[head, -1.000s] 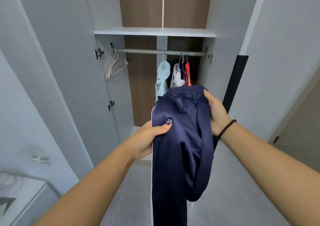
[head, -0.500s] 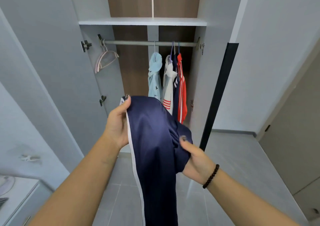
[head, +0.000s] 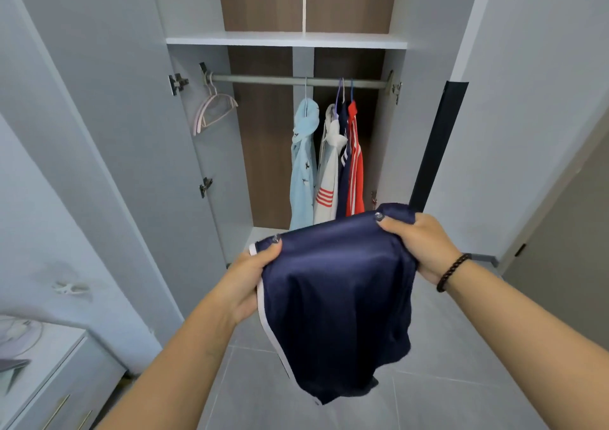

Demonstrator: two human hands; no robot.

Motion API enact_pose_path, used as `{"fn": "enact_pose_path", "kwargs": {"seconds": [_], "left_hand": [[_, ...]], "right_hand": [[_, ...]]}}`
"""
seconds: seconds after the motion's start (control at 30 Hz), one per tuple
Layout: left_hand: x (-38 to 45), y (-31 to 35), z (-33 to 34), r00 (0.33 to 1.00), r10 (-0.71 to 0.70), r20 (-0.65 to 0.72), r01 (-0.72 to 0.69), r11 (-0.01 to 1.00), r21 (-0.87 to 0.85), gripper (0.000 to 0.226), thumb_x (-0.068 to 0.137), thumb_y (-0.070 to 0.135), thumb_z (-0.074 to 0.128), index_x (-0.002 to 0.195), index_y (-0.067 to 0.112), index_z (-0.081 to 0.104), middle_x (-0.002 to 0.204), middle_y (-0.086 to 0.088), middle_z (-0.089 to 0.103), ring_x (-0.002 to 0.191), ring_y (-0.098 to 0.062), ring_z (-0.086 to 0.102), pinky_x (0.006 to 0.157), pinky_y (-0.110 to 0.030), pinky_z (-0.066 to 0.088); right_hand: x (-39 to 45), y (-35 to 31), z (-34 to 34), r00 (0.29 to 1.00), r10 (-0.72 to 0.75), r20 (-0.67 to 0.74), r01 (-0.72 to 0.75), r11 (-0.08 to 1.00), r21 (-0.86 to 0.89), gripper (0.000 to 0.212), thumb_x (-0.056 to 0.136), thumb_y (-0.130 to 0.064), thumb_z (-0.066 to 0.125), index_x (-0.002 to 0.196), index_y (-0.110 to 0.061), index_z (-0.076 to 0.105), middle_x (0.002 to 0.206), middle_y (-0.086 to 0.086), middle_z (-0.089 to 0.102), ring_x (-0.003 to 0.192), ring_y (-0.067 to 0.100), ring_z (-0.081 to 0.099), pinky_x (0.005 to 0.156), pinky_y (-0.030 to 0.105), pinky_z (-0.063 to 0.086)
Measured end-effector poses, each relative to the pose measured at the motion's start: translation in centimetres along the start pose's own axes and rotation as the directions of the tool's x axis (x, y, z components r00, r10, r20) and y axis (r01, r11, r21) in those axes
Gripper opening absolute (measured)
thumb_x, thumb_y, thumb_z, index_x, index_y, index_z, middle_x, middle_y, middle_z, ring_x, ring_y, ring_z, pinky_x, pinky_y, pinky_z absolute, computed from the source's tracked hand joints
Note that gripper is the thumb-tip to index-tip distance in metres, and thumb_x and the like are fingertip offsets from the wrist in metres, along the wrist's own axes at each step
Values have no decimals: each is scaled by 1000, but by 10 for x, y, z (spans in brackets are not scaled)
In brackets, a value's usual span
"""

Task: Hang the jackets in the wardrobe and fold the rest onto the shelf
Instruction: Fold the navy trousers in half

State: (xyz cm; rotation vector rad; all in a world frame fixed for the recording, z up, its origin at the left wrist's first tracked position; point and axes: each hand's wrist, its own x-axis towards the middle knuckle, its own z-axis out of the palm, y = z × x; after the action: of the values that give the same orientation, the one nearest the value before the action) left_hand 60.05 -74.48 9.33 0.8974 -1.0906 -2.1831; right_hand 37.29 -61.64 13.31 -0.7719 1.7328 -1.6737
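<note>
Navy trousers with a white side stripe (head: 336, 298) hang doubled over between my hands, in front of the open wardrobe. My left hand (head: 247, 281) grips their left edge at the stripe. My right hand (head: 418, 241), with a black bead bracelet on its wrist, grips the right edge a little higher. Behind them several jackets hang on the rail (head: 263, 78): a light blue one (head: 303, 166), a white one (head: 329, 172), a navy one and a red one (head: 356, 166). A white shelf (head: 286, 39) runs above the rail.
An empty pink hanger (head: 214, 106) hangs at the rail's left end. The left wardrobe door (head: 108, 116) stands open, and the dark edge of the right door (head: 435, 146) is beside my right hand. A white drawer unit (head: 49, 373) sits bottom left. Grey tiles cover the floor.
My right hand rose from under the trousers to grip their right edge. The trousers went from hanging long to folded in half and spread between both hands. The view has moved closer to the wardrobe.
</note>
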Motion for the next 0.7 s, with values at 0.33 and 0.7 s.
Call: {"fn": "enact_pose_path", "kwargs": {"seconds": [0.33,0.7], "left_hand": [[1,27,22,964,29,264,-65,990,128,42,75,0,73,116,2,65,108,-16,71,96,-31,70,83,-41,59],[26,55,30,978,204,54,-211,934,287,37,81,8,74,115,-2,65,110,-16,72,106,-31,67,90,-37,56]], "right_hand": [[-14,42,-14,910,366,195,-410,863,296,41,80,-6,70,119,0,60,114,20,67,98,30,65,77,38,56],[10,54,-11,970,154,190,-158,987,7,57,67,-12,84,119,-17,61,114,4,69,105,25,66,88,43,56]]}}
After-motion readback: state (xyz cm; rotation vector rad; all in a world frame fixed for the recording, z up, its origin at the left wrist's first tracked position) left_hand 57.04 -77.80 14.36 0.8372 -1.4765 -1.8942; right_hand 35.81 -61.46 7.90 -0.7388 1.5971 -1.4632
